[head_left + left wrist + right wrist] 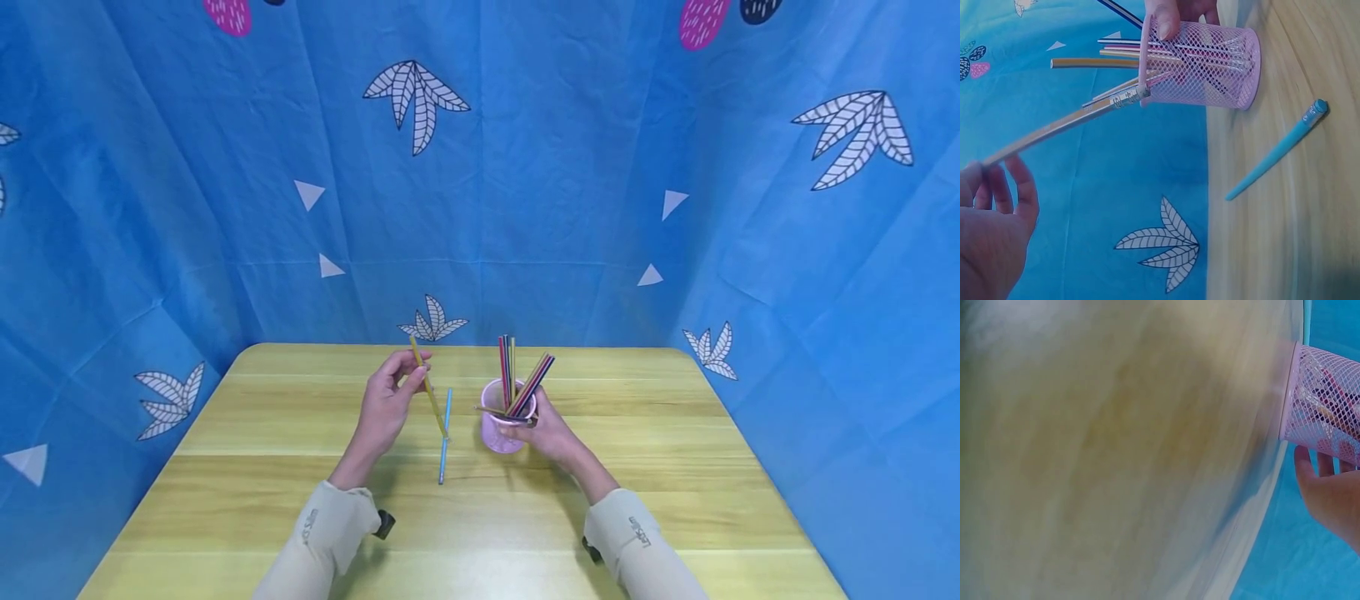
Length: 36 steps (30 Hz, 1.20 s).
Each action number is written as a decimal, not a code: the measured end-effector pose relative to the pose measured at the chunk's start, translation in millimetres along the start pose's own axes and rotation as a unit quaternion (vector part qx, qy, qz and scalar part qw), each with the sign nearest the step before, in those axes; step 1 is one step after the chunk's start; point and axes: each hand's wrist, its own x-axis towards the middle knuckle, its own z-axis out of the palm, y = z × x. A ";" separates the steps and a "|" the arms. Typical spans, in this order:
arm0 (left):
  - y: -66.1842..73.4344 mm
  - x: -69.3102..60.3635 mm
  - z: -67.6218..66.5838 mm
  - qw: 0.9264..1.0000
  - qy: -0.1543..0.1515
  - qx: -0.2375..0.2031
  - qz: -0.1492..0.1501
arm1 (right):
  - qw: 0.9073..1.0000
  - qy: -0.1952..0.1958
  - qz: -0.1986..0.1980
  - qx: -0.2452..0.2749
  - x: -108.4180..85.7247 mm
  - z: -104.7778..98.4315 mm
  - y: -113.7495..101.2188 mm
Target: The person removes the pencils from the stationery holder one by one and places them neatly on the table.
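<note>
My left hand (388, 400) pinches a yellow pencil (429, 390) by its upper part, slanted with its eraser end low, left of the cup. On the table below lies a blue pencil (444, 454), eraser end toward me. A pink mesh pencil cup (495, 433) stands to the right, and my right hand (553, 429) grips it from its right side, with the thumb near the rim. Several pencils (531, 387) lean out of the cup in different directions. Through the mesh in the left wrist view, the cup (1235, 75) shows their lower ends.
The wooden table (480, 533) stretches out around both hands. A blue curtain (525, 183) with leaf prints hangs behind it and along both sides. Dark wrist devices peek out below both sleeves (330, 525).
</note>
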 end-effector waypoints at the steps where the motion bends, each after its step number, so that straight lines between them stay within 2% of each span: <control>1: -0.8 -0.1 -0.8 1.000 0.001 0.001 -0.002 | 1.000 -0.001 0.000 0.001 0.2 0.0 -0.1; 9: -9.6 -1.1 -6.9 0.999 0.024 0.035 -0.017 | 1.000 -0.002 -0.001 0.002 0.3 -0.5 0.2; 15: -16.8 -0.8 -11.4 0.998 0.034 0.043 -0.027 | 1.000 0.002 0.000 0.006 1.8 0.0 1.8; 22: -21.2 -0.4 -15.0 0.996 0.038 0.054 -0.061 | 1.000 0.001 0.007 0.005 2.7 0.7 2.1; 27: -26.4 1.7 -17.5 0.995 0.036 0.053 -0.073 | 1.000 0.002 0.006 0.002 3.4 -0.5 2.4; 36: -38.0 3.2 -17.1 0.991 0.029 0.050 -0.121 | 1.000 0.004 0.010 -0.006 2.7 -1.0 4.9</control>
